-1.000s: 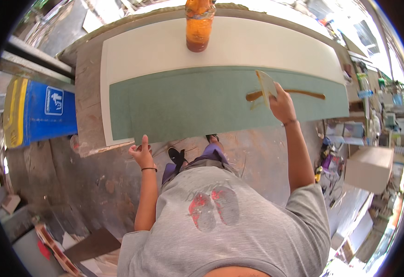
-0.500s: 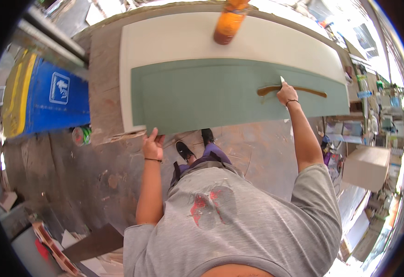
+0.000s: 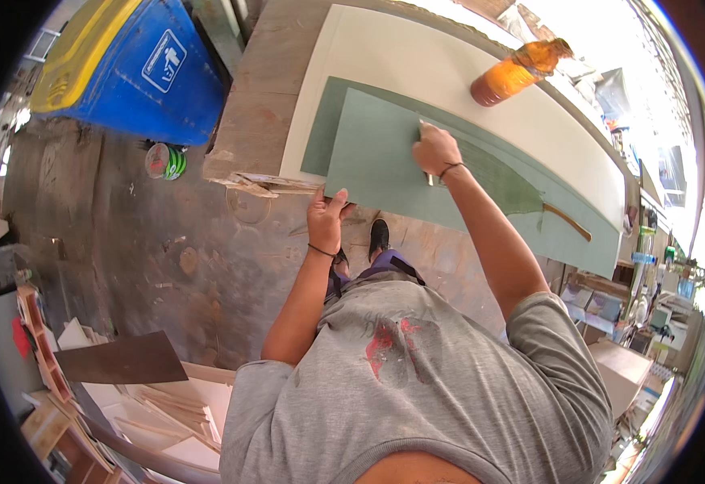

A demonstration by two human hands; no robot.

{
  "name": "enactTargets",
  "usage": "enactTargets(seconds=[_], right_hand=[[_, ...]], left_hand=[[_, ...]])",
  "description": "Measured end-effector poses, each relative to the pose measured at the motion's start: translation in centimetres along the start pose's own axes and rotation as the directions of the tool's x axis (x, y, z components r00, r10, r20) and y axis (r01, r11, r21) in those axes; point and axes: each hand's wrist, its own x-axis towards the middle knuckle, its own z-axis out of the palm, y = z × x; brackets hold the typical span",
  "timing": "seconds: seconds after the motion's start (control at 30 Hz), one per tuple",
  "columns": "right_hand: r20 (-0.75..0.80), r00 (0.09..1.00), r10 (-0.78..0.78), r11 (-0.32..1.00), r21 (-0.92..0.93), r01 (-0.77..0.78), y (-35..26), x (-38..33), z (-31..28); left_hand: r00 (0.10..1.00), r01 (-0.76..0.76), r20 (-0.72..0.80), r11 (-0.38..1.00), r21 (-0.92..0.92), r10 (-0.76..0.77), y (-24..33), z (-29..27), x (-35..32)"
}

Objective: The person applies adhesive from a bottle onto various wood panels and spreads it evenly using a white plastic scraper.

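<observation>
My right hand [image 3: 435, 149] is closed around a pale, flat spreader [image 3: 430, 179], most of it hidden by the fingers, and presses it on a grey-green sheet [image 3: 372, 153]. To its right, a wet, darker smear [image 3: 493, 173] fans across the sheet, ending at a brown streak of thick liquid [image 3: 570, 221]. My left hand [image 3: 326, 219] pinches the sheet's near left corner, thumb on top. Beneath it lies a second green sheet [image 3: 320, 137], set askew, on a larger cream panel [image 3: 308, 105].
On the panel's far side stands a clear bottle [image 3: 513, 74] of amber liquid. A blue bin with a yellow lid [image 3: 135, 73] and a small can [image 3: 164, 161] are at the left. Board offcuts [image 3: 159, 403] lie lower left; cluttered shelves [image 3: 650, 306] line the right.
My right hand has moved left along the sheet with the spreader, and the brown streak has thinned into a broad smear. The top sheet now sits askew over the lower one. The view has turned.
</observation>
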Motion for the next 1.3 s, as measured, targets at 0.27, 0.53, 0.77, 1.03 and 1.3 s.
enactTargets(seconds=[0.27,0.53,0.77,1.03,1.3], right_hand=[[0.133,0.95,-0.281,0.96,0.041,0.278,-12.0,0.4,0.0],[0.239,0.751,-0.615,0.786,0.106,0.61,-18.6,-4.3,0.2],[0.052,0.926,-0.374,0.904,-0.203,0.377,-5.8,-4.8,-4.5],[0.123,0.886,-0.447,0.848,-0.257,0.464,-4.7,-10.4,3.0],[0.069,0.982,-0.174,0.963,-0.198,0.184,0.2,-5.2,1.2]], left_hand=[[0.999,-0.031,-0.021,0.999,0.017,0.031,-0.1,0.5,0.1],[0.999,0.043,0.02,0.997,-0.057,-0.042,-0.7,-1.8,0.5],[0.972,0.204,-0.031,0.896,-0.394,-0.235,-2.9,-5.0,0.0],[0.972,0.21,-0.003,0.881,-0.424,-0.234,-3.8,-6.8,0.2],[0.924,0.379,0.196,0.737,-0.559,-0.327,-3.1,-8.1,1.1]])
